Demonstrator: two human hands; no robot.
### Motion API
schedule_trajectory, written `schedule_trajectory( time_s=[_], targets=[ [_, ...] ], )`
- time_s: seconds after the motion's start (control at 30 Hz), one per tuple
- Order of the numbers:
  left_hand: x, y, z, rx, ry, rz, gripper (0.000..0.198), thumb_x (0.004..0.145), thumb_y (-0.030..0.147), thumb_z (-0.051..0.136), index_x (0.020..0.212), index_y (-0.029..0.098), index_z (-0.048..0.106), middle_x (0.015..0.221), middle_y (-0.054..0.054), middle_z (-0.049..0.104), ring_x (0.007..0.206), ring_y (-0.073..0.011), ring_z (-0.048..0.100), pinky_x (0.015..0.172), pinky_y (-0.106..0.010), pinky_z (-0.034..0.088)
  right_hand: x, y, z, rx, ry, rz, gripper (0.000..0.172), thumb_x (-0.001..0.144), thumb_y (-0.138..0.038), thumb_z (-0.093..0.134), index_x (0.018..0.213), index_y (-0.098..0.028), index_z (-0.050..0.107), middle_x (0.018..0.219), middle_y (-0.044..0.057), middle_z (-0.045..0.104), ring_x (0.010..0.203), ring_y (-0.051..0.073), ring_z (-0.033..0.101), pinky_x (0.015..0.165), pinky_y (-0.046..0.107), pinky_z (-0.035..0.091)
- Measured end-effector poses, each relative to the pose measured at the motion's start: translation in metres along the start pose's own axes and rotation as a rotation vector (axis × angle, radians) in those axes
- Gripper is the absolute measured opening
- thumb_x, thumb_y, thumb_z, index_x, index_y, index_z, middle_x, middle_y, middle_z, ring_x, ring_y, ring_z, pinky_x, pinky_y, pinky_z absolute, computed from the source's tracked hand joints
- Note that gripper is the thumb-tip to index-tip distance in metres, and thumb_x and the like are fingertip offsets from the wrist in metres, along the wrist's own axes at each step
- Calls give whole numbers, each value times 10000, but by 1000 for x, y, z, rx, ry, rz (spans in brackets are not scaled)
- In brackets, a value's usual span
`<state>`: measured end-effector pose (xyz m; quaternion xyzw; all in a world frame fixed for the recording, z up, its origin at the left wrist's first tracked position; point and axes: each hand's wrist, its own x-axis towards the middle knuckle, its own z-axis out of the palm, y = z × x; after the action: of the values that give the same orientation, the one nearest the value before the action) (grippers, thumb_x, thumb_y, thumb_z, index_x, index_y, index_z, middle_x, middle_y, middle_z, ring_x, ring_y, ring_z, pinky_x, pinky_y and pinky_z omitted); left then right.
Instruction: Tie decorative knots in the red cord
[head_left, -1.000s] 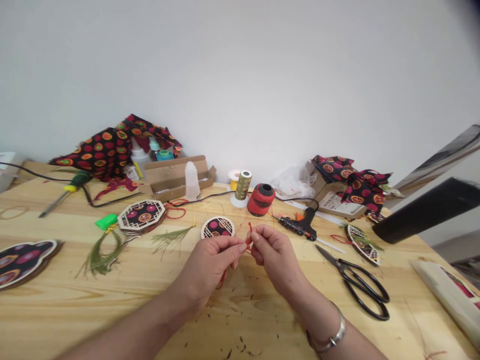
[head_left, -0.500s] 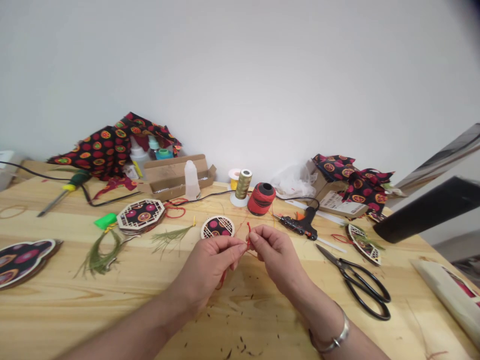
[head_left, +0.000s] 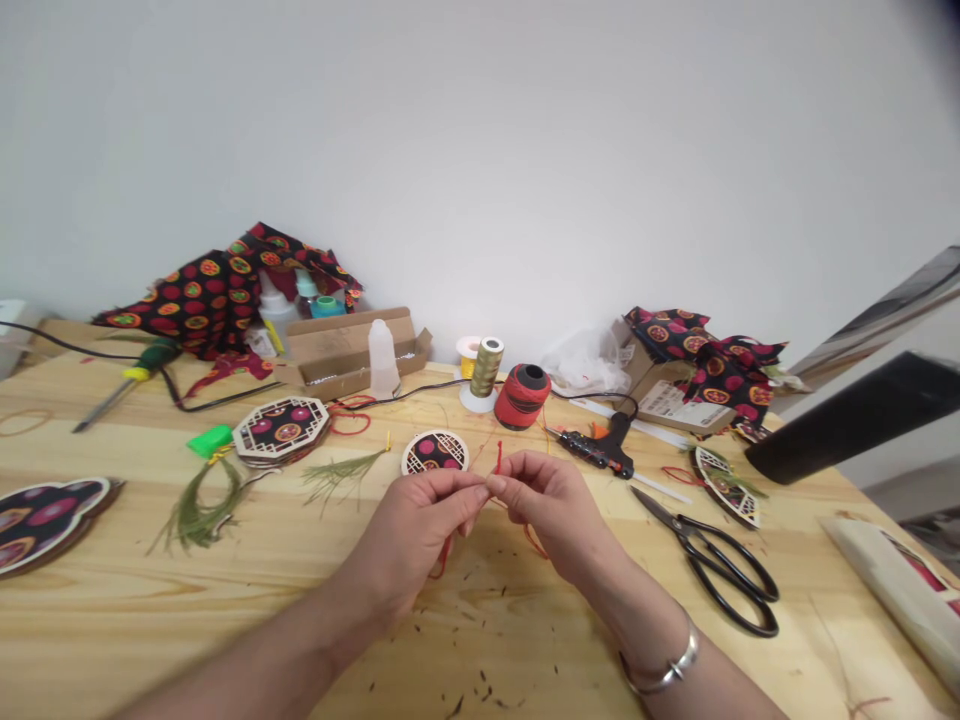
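Observation:
My left hand (head_left: 420, 535) and my right hand (head_left: 551, 510) meet above the wooden table (head_left: 225, 620), fingertips pinched together on a thin red cord (head_left: 498, 458). A short end of the cord sticks up between the fingers, and loops hang below each hand. Just behind the hands lies a small round lattice ornament (head_left: 435, 453) with dark patterned fabric. A silver bangle (head_left: 664, 668) is on my right wrist.
Black scissors (head_left: 712, 565) and a black glue gun (head_left: 600, 447) lie to the right. A red cord spool (head_left: 522, 396) and gold thread spool (head_left: 484, 372) stand behind. Left: octagonal ornament (head_left: 281, 430), green tassels (head_left: 199, 510), screwdriver (head_left: 124, 392), cardboard box (head_left: 345, 350), patterned fabric (head_left: 217, 295).
My fingertips have closed together on the cord, and a red loop now hangs below my right hand. The hands stay in about the same place.

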<state>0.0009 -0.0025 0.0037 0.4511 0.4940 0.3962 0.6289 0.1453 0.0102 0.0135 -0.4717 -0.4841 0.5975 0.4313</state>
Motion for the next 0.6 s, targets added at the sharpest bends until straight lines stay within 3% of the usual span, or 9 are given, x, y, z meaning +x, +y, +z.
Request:
schedule_trajectory(
  time_s=[0.3, 0.47, 0.6],
  targets=[
    [-1, 3, 0, -7, -25, -27, 265, 738, 391, 592, 609, 160, 574, 496, 59, 438, 353, -35, 306, 346, -183, 188, -2, -2, -1, -102, 23, -27, 218, 698, -347, 634, 605, -180, 530, 448, -71, 409, 375, 56, 291, 353, 196, 210],
    [-1, 4, -1, -93, -55, -39, 246, 743, 373, 602, 664, 140, 607, 581, 24, 531, 363, -11, 247, 368, -190, 144, 0, 0, -2, -131, 25, -34, 209, 712, -330, 616, 608, -175, 521, 478, -59, 437, 402, 60, 309, 364, 196, 210],
    [-1, 2, -3, -127, -69, -44, 244, 771, 366, 577, 716, 137, 640, 458, 59, 439, 354, -22, 211, 372, -200, 134, 1, 1, -2, -154, 38, -33, 185, 730, -297, 586, 613, -175, 510, 479, -60, 422, 407, 62, 288, 371, 199, 196]
  ],
)
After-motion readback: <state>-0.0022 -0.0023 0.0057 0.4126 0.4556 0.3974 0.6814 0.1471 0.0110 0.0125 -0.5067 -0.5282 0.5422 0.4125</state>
